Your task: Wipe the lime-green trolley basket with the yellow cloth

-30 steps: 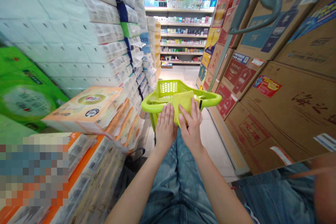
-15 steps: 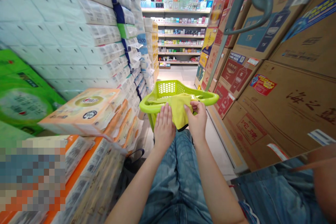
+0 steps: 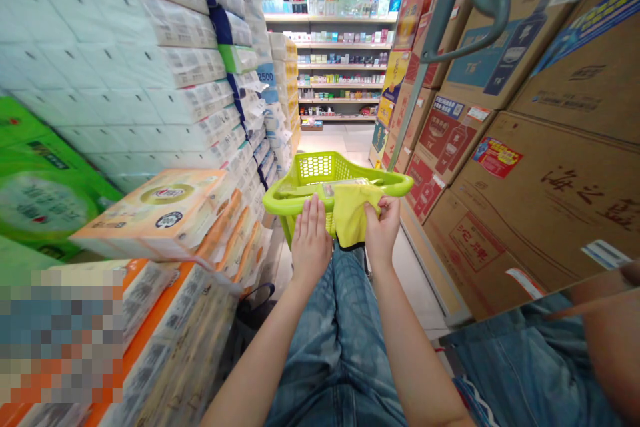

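Observation:
A lime-green shopping basket stands in front of my knees. My left hand lies against its near rim with the fingers stretched out, holding nothing. A yellow cloth with a dark lower edge hangs over the same rim, to the right of that hand. Pinched at its right side, the cloth is held by my right hand. Inside the basket, near the rim, lies a flat clear package, partly hidden. The basket's grey pull handle rises at the upper right.
White tissue packs are stacked high on the left, with orange packs lower and nearer. Brown cartons line the right side. Shelves of small goods stand at the aisle's far end. A mirror-like surface is at lower right.
My right hand has shifted slightly right, and the yellow cloth has moved right and spread out over the rim, uncovering part of the package. My left hand remains on the rim.

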A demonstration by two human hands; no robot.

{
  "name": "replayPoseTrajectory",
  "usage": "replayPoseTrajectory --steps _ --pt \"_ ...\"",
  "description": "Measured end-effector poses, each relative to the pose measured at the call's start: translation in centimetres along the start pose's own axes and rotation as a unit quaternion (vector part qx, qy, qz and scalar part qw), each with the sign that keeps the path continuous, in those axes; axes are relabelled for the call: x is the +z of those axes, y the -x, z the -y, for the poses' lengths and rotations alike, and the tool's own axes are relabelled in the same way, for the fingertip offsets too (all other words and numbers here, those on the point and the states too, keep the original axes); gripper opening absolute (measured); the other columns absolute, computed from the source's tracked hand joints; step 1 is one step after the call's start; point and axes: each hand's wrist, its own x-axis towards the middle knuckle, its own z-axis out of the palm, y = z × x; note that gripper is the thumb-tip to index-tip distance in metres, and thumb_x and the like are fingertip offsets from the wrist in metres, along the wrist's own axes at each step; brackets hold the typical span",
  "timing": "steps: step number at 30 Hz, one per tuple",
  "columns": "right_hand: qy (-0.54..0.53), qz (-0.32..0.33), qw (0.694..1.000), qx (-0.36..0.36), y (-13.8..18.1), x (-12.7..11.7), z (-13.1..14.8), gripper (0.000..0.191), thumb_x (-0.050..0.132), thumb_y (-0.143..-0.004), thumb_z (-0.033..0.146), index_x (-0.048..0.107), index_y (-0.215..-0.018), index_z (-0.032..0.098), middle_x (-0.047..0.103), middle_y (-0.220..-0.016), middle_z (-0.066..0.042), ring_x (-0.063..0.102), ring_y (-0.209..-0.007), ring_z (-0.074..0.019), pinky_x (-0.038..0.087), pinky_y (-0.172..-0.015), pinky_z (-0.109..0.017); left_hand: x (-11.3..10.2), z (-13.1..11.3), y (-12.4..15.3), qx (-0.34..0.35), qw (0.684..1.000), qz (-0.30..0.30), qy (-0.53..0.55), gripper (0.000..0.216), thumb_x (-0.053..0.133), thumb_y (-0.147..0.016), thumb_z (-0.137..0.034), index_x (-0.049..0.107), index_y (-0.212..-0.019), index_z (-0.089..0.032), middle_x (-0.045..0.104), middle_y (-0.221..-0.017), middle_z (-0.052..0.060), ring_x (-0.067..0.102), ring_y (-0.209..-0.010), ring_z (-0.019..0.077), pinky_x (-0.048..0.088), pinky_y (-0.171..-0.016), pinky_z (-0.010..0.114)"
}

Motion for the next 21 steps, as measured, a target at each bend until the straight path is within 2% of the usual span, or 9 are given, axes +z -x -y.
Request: replayPoseTrajectory --steps 4,6,7,9,12,14,17,19,21 --pt "0.118 -0.064 0.986 -0.095 0.0 0.1 0.2 0.019 0.059 -0.082 0.025 0.044 -0.093 0.023 0.050 -0.100 -0.005 0.052 -0.101 -0.0212 0.046 -0.092 -0.037 0.1 0.0 0.0 0.003 1.000 -0.001 0.001 0.076 0.043 -0.088 -0.013 0.012 -0.157 -0.006 0.023 -0.162 0.017 0.016 -0.152 0.0259 0.024 -0.122 0.045" --pt "0.174 -0.083 0.971 -0.144 0.2 0.0 0.4 0.011 0.058 -0.085 0.025 0.048 -0.088 0.023 0.051 -0.098 -0.006 0.051 -0.103 -0.0233 0.045 -0.095 -0.041 0.1 0.1 0.1 0.005 1.000 -0.006 -0.001 0.076 0.043 -0.088 -0.013 0.011 -0.157 -0.006 0.024 -0.162 0.017 0.017 -0.152 0.0259 0.025 -0.122 0.045" --pt "0.190 -0.073 0.965 -0.164 0.4 0.0 0.4 0.005 0.055 -0.087 0.025 0.051 -0.085 0.023 0.052 -0.095 -0.006 0.052 -0.102 -0.0232 0.045 -0.095 -0.041 0.1 0.1 0.1 0.005 1.000 -0.008 -0.001 0.076 0.043 -0.088 -0.013 0.011 -0.157 -0.007 0.024 -0.162 0.017 0.017 -0.152 0.0257 0.025 -0.122 0.045" --pt "0.210 -0.031 0.959 -0.190 0.8 -0.1 0.5 0.013 0.048 -0.093 0.022 0.058 -0.085 0.022 0.056 -0.094 -0.006 0.056 -0.100 -0.0221 0.045 -0.094 -0.040 0.1 0.1 0.0 0.005 1.000 -0.008 -0.002 0.075 0.042 -0.089 -0.013 0.011 -0.157 -0.007 0.025 -0.162 0.017 0.017 -0.152 0.0254 0.025 -0.122 0.044" --pt "0.272 0.025 0.939 -0.209 1.8 -0.1 0.8 0.027 0.042 -0.095 0.021 0.065 -0.110 0.022 0.062 -0.120 -0.011 0.053 -0.121 -0.0243 0.037 -0.106 -0.046 0.1 0.1 0.0 0.005 1.000 -0.001 -0.004 0.076 0.043 -0.089 -0.014 0.011 -0.157 -0.006 0.023 -0.162 0.017 0.016 -0.152 0.0256 0.025 -0.122 0.045" --pt "0.325 0.067 0.917 -0.220 2.5 0.0 1.0 0.040 0.039 -0.097 0.022 0.056 -0.133 0.022 0.053 -0.143 -0.013 0.038 -0.141 -0.0270 0.022 -0.115 -0.055 0.2 0.1 0.1 0.004 1.000 0.000 -0.002 0.075 0.043 -0.090 -0.015 0.010 -0.157 -0.006 0.022 -0.162 0.017 0.015 -0.152 0.0258 0.025 -0.122 0.045" --pt "0.371 0.140 0.891 -0.223 3.5 0.3 1.1 0.057 0.036 -0.098 0.027 0.030 -0.153 0.017 0.038 -0.157 -0.016 0.021 -0.151 -0.0285 0.007 -0.118 -0.063 0.4 0.2 0.2 0.002 1.000 -0.008 0.009 0.073 0.041 -0.092 -0.016 0.009 -0.157 -0.007 0.022 -0.162 0.016 0.015 -0.153 0.0252 0.025 -0.122 0.045" --pt "0.384 0.172 0.879 -0.226 3.9 0.6 1.1 0.067 0.042 -0.095 0.031 0.020 -0.157 0.015 0.026 -0.162 -0.017 0.015 -0.152 -0.0308 0.006 -0.118 -0.065 0.4 0.3 0.2 0.004 1.000 -0.009 0.010 0.071 0.039 -0.094 -0.017 0.009 -0.157 -0.008 0.023 -0.163 0.015 0.015 -0.153 0.0247 0.025 -0.122 0.045" --pt "0.397 0.191 0.868 -0.232 4.1 0.9 0.8 0.073 0.049 -0.090 0.029 0.021 -0.157 0.016 0.014 -0.165 -0.017 0.008 -0.153 -0.0339 0.010 -0.119 -0.064 0.3 0.3 0.2 0.007 1.000 -0.008 0.006 0.069 0.038 -0.095 -0.017 0.009 -0.157 -0.008 0.023 -0.163 0.015 0.015 -0.153 0.0246 0.025 -0.122 0.045"
